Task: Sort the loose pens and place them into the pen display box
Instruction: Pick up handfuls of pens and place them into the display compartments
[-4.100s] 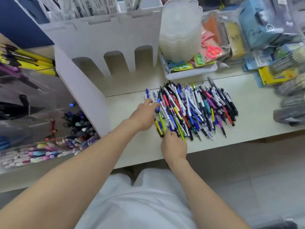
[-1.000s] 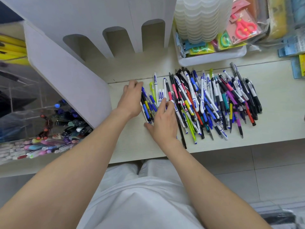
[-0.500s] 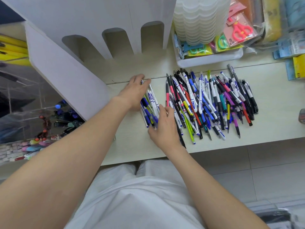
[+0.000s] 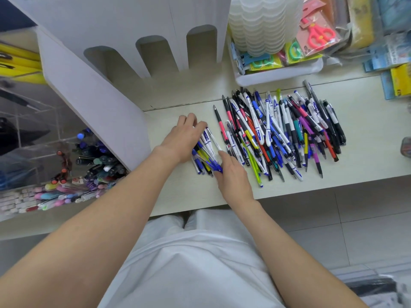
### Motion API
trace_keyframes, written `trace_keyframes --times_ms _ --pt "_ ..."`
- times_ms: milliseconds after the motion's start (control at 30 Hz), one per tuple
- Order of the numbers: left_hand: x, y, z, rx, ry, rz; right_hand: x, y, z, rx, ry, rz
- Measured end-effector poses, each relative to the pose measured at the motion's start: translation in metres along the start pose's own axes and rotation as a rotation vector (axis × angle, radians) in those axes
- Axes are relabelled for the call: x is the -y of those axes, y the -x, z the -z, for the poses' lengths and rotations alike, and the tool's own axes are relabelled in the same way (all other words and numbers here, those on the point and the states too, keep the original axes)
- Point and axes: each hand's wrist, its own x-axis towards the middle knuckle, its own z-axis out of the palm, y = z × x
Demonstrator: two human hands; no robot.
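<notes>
The left grip (image 4: 184, 138) is curling its fingers over the upper end of a small bundle of blue-and-white pens (image 4: 205, 152), which is lying on the table (image 4: 178, 196) just left of the main pile of loose pens (image 4: 280, 134). The right grip (image 4: 233, 177) is pressing fairly straight fingers against the bundle's lower end, closing round nothing. The white pen display box (image 4: 93, 94) is standing behind and to the left of the pens, its arched slots facing them; its contents are not showing. A clear case (image 4: 44, 130) at far left is holding markers and coloured pens. A white tray (image 4: 278, 74) behind the pile is carrying a stack of translucent scalloped tubs (image 4: 262, 25) and packaged scissors (image 4: 318, 34).
</notes>
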Motion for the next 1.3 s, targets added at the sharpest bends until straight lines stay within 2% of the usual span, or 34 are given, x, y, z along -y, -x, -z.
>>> trace_keyframes --times_ms 100,200,333,533,767,900,1033,1167,1300 --pt "0.0 0.009 -0.006 -0.028 0.034 -0.011 0.0 0.004 0.003 -0.102 0.035 0.029" --pt "0.002 0.017 -0.012 -0.101 0.028 0.066 0.006 0.004 -0.001 -0.234 0.145 0.036" --pt "-0.003 0.034 -0.013 -0.172 0.193 0.286 0.029 -0.011 -0.017 -0.209 0.37 -0.031" --pt "-0.004 0.064 -0.015 -0.187 0.388 0.5 0.057 -0.027 -0.033 -0.197 0.475 -0.104" --pt "-0.009 0.077 -0.014 -0.176 0.625 0.625 0.048 -0.033 -0.045 -0.27 0.637 -0.033" --pt "-0.011 0.083 -0.017 -0.15 0.696 0.673 0.047 -0.04 -0.038 -0.23 0.683 0.023" --pt "-0.019 0.089 -0.024 -0.124 0.828 0.777 0.052 -0.052 -0.027 -0.059 0.722 0.084" --pt "-0.033 0.092 -0.027 -0.082 1.095 0.881 0.055 -0.065 -0.011 0.018 0.814 0.181" --pt "-0.036 0.093 -0.02 -0.045 1.347 0.924 0.048 -0.068 0.001 0.028 0.786 0.209"
